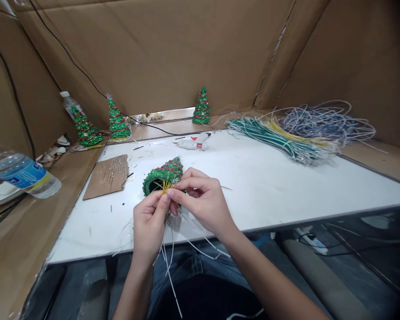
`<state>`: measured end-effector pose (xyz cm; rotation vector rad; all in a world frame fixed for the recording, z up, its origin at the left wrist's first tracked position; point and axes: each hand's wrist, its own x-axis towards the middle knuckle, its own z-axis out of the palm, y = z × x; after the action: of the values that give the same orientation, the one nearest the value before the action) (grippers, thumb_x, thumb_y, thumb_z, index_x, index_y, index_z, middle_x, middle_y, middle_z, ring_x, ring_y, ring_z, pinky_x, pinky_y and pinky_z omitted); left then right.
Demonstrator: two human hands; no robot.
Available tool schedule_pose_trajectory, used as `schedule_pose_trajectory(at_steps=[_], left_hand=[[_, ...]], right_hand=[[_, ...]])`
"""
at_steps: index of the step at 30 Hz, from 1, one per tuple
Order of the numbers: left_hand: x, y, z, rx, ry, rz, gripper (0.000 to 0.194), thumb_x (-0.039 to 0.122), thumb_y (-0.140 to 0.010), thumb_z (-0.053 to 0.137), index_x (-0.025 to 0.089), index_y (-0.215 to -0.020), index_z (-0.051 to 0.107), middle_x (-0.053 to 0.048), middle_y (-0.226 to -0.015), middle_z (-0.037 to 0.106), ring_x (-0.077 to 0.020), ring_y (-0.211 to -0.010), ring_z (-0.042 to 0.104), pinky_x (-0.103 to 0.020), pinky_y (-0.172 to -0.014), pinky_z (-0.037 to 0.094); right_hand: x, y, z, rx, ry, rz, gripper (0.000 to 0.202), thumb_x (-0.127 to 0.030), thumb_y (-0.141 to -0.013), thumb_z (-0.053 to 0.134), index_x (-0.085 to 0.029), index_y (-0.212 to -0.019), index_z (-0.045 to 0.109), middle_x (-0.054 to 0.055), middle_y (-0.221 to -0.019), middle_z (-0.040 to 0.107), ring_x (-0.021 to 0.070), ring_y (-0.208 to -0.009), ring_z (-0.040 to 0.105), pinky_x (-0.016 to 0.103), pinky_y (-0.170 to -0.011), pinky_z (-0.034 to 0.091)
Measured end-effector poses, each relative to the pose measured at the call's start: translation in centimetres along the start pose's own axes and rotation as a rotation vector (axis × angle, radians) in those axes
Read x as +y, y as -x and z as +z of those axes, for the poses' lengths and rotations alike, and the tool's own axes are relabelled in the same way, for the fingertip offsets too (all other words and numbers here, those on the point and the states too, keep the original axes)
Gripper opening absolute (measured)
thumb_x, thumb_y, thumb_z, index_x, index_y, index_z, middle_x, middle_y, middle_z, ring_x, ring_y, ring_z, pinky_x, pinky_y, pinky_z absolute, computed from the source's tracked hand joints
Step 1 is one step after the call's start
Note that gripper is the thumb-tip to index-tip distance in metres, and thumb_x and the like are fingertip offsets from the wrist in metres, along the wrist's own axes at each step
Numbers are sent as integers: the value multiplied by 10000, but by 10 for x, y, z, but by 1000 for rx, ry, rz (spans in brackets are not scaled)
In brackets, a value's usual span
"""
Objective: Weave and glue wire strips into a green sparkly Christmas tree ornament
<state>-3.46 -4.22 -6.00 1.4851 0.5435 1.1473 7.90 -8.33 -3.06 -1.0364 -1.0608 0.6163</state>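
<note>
A small green tree [166, 171] with red trim lies on its side on the white board [270, 186], its hollow base facing me. Yellow wires [167, 186] fan out in front of that base. My left hand [151, 218] pinches the yellow wires between thumb and fingers. From the other side my right hand [203, 200] closes its thumb and fingertips on the same wires. Thin white wires [168, 266] hang below both hands over the board's front edge. What lies beneath the fingertips is hidden.
Three finished-looking trees [86, 129] stand toward the back. A glue gun [193, 143] lies mid-board, cardboard [108, 175] to its left. Bundled green and yellow wires [283, 140] and tangled wires [326, 122] are at right. A bottle [26, 173] leans at left.
</note>
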Motion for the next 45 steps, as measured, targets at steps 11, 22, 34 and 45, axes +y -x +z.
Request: schedule_pose_trajectory(at_steps=[11,22,34,45], left_hand=[[0,1,2,31,-43,14,317,297,-908,511,156,-625,534,24,-584,511,-95,-589,452,-210,-598,364],[2,1,2,39,-74,7,336,324,-912,497,159,-620,518,23,-576,502,-99,-586,447,-207,-595,369],[-1,1,2,60,-23,-8,323,351,-892,526,160,-631,524,17,-578,501,-105,-573,445,-215,-569,365],[1,1,2,44,-67,3,333,344,-900,513,157,-625,522,20,-572,504,-100,-569,464,-210,-575,377]], right_hand=[[3,3,3,57,29,-14,51,-173,-691,709,-173,-645,687,-8,-694,506,101,-590,530,251,-483,422],[6,5,9,138,76,-51,75,-206,-716,713,-165,-662,680,-12,-688,502,82,-557,459,244,-466,354],[5,8,-1,59,156,-75,61,-213,-729,677,-163,-752,703,-10,-707,505,51,-475,354,231,-399,245],[6,9,1,79,120,-73,50,-207,-746,687,-166,-751,716,2,-714,517,85,-559,468,248,-478,399]])
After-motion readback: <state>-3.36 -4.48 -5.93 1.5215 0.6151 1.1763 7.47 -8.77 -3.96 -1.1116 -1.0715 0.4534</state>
